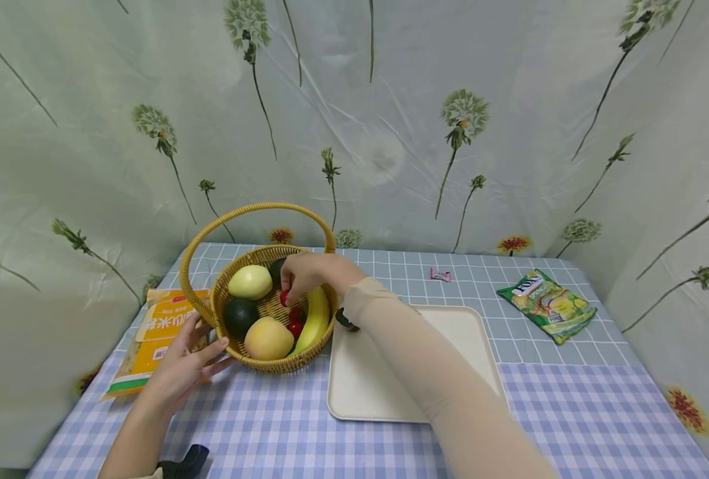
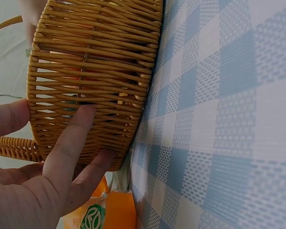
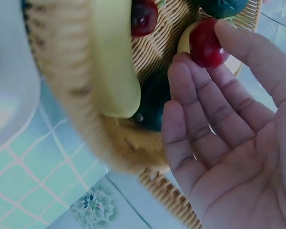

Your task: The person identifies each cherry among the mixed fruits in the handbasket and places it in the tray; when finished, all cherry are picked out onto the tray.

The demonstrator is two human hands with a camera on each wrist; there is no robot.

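Observation:
A yellow wicker basket (image 1: 315,358) with a tall hoop handle stands at the table's left. My right hand (image 1: 308,273) reaches in over its far right side and pinches a small round red fruit (image 3: 207,45) between thumb and fingertips. Inside lie a banana (image 1: 314,322), a peach (image 1: 268,338), a pale green fruit (image 1: 249,282), dark green avocado-like fruits (image 1: 240,315) and more small red fruits (image 3: 144,18). At the basket's front left, my left hand (image 1: 186,362) touches the wall; its thumb lies at the rim, the fingers stretched along the outer weave (image 2: 105,86).
A cream tray (image 1: 378,386) lies right of the basket, under the right forearm. An orange food bag (image 1: 144,356) is behind the left hand. Farther right are a small pink wrapped sweet (image 1: 441,275) and a green snack packet (image 1: 548,306). A printed curtain (image 1: 390,133) hangs behind.

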